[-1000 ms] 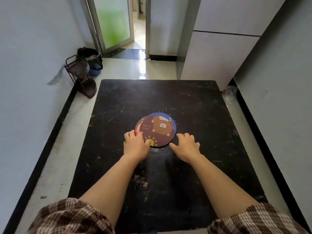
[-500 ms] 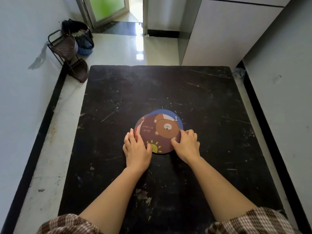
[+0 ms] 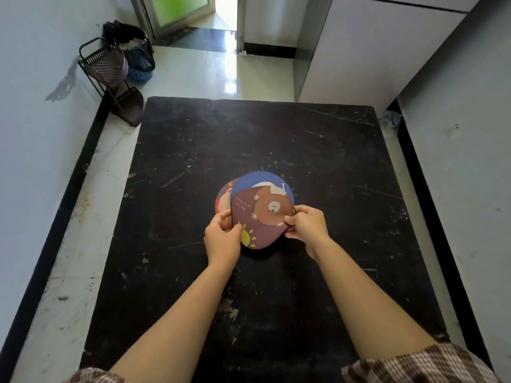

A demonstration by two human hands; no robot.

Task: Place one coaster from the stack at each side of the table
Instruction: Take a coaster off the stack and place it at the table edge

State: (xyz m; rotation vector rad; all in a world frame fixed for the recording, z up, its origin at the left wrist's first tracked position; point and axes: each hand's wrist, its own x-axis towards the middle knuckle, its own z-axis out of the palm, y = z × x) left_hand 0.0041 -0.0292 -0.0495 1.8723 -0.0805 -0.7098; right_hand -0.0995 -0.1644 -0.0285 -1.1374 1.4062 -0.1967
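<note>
Head view, looking down on both hands at work. Fingers of the left hand are closed on the left edge of the brown coaster, thumb on its printed face beside the yellow sun, the other fingers curled behind the rim. Fingers of the right hand grasp the same coaster at its right edge, thumb lying on the bear print, the rest wrapped round below. The brown coaster is the top piece of the stack and sits tilted, its near edge raised toward the camera; whether it is fully clear of the pieces under it cannot be told. Directly beneath and beyond it lies a blue coaster, fanned out toward the far side. A red coaster shows as a sliver at the left, under the blue one and just beyond the left fingertips. The stack occupies the middle of a black, scratched surface, well apart from all four edges. Both bare forearms reach in from the near edge; checked sleeves appear at the bottom corners. On the pale tiled floor, past the far left corner, stands a dark wire rack with a blue basket behind it. A glass door closes the far end.
</note>
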